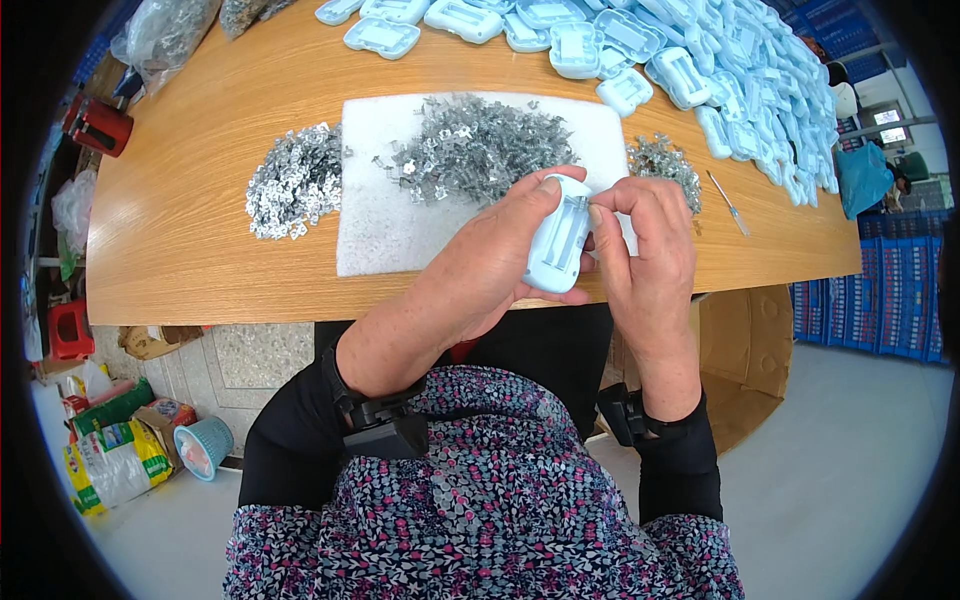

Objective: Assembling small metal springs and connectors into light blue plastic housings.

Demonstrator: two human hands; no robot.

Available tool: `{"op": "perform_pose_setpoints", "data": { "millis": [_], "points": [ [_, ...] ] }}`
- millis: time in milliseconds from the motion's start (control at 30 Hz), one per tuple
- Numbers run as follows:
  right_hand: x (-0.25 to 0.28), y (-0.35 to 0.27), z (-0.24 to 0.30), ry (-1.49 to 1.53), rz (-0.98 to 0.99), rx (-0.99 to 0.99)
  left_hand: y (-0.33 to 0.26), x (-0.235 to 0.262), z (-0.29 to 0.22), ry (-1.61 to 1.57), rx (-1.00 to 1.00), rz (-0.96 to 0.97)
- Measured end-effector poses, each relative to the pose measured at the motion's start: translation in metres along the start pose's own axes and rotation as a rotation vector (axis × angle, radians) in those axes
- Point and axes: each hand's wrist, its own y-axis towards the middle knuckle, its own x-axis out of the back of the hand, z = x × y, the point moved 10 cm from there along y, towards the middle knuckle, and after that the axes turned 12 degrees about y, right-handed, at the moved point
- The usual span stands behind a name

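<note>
In my left hand point(500, 235) is a light blue plastic casing point(556, 250), held tilted above the front part of the table with its long recessed compartment facing up. My thumb lies along its upper left edge and the fingers wrap underneath. My right hand point(645, 245) has thumb and forefinger pinched at the upper right end of that compartment. Something small and metallic glints there, too small to make out. Just beyond the hands, a heap of small springy metal pieces point(480, 145) lies on a white foam sheet point(375, 240).
Flat silvery metal plates point(295, 180) are piled left of the foam; more small metal parts point(665, 165) lie to its right. A thin screwdriver-like tool point(730, 205) rests farther right. Many light blue casings point(740, 90) cover the far right. Below stands a cardboard box point(745, 360).
</note>
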Motion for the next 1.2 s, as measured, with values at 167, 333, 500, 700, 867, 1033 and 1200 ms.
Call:
{"op": "perform_pose_setpoints", "data": {
  "millis": [167, 333, 500, 700, 867, 1033, 1200],
  "points": [
    [0.0, 0.0, 0.012, -0.147, 0.025, 0.042, 0.002, -0.004, 0.002, 0.024, 0.011, 0.009],
    [0.002, -0.003, 0.015, -0.179, 0.012, 0.046, 0.004, -0.004, 0.007, 0.079, 0.031, 0.022],
    [-0.001, -0.006, 0.022, -0.207, 0.053, 0.08, 0.004, -0.004, 0.008, 0.065, 0.011, 0.005],
    [0.0, -0.011, 0.025, -0.197, 0.085, 0.041, 0.003, -0.003, 0.004, 0.019, 0.012, -0.012],
    [0.005, -0.011, 0.03, -0.223, 0.135, 0.131, 0.003, -0.004, 0.005, 0.006, -0.023, 0.037],
    [-0.008, -0.033, -0.045, 0.799, 0.034, -0.649, -0.005, -0.01, -0.004, -0.033, -0.055, 0.085],
    [-0.014, -0.039, -0.053, 0.985, -0.039, -0.75, -0.008, 0.003, -0.003, 0.186, -0.041, 0.007]
  ]
}}
